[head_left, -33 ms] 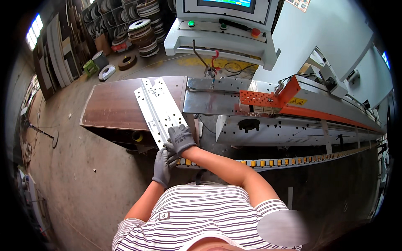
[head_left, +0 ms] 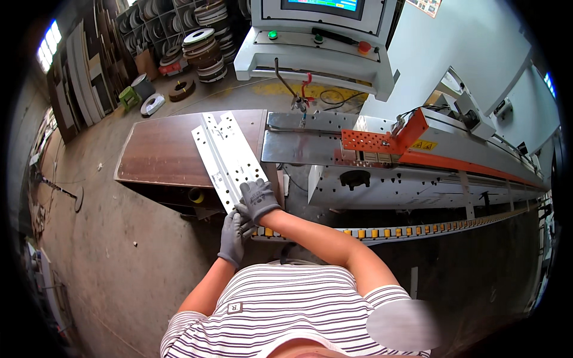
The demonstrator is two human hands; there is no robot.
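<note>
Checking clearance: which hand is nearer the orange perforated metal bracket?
Right. The gray-gloved right hand is below and left of the orange bracket in the picture; the gray-gloved left hand is farther left and lower.

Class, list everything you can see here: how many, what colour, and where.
Boards: at least two, white with holes, on the table
Table: one, brown, left of the machine
Machine: one, pale grey and orange, right
Screen: one, mostly blue, top centre
Buttons: two green, one red, below the screen
Rollers: many, yellow, along the machine's near side
Rolls: many, white and brown, upper left
Bucket: one, grey, on the floor, upper left
Sheets: several, brown and grey, upright at far left
Shirt: one, white with dark stripes, bottom
Left hand: one, grey-gloved, at the boards' near end
Right hand: one, grey-gloved, on the boards
</note>
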